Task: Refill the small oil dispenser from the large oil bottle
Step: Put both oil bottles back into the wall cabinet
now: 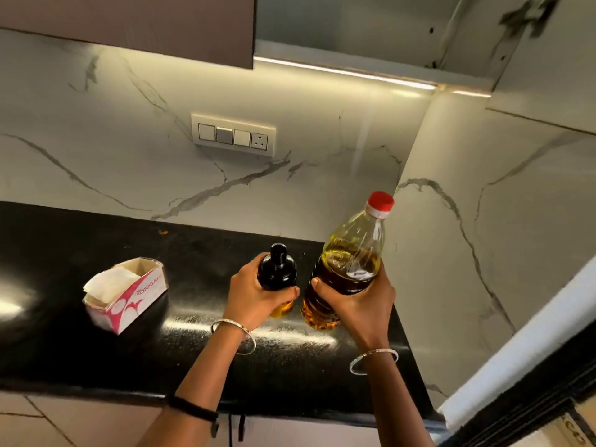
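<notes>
Left grip (258, 295) wraps the small oil dispenser (277, 269), right grip (358, 301) clasps the large oil bottle (351, 253), red cap (381, 201) on, tilted. Both are side by side, just apart, over the black desk (193, 253) near its right end.

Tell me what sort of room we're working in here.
Most likely a home kitchen: a black counter, a marble-look backsplash with a switch panel, and a lit strip under a wall cabinet. The left hand holds the small oil dispenser, the right hand the large oil bottle.
</notes>
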